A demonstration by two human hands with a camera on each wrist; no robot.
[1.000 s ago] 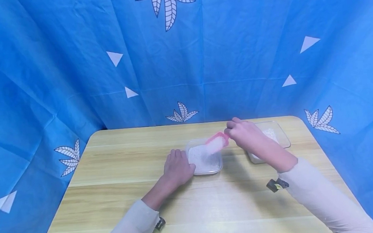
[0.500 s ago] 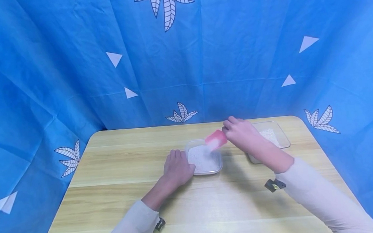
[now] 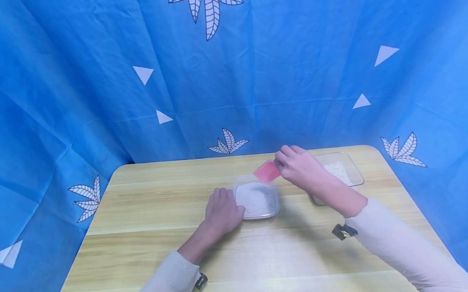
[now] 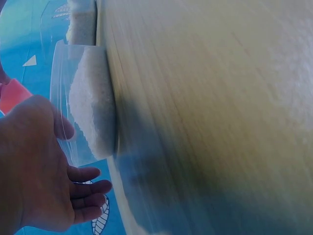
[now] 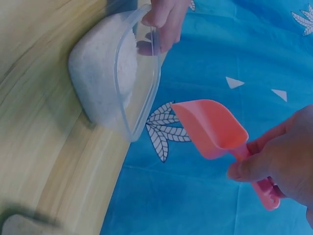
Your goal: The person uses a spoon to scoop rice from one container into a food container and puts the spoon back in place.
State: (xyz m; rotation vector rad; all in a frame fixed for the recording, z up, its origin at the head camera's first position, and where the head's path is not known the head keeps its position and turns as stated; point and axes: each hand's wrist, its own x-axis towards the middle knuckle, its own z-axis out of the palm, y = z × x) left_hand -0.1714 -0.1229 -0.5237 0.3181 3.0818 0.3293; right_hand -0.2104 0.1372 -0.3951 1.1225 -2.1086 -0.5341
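Observation:
My right hand [image 3: 300,165] pinches the handle of a small pink scoop [image 5: 212,127]. The scoop is tipped above the back right of a clear plastic container [image 4: 61,98], and its bowl shows no white grains inside. White grains [image 3: 255,199] fill much of the container, heaped to one side in the wrist views. At the container's left side, my left hand [image 3: 224,209] holds the wall, thumb [image 4: 63,128] at the rim and the other fingers outside.
A second clear container [image 3: 355,172] with white grains stands at the back right of the wooden table [image 3: 165,263], partly hidden by my right forearm. Blue curtain [image 3: 294,66] with leaf prints hangs behind and at both sides.
The scoop has tipped over and the white grains in it have poured into the container. My right hand has shifted slightly left and up. The left hand stays put.

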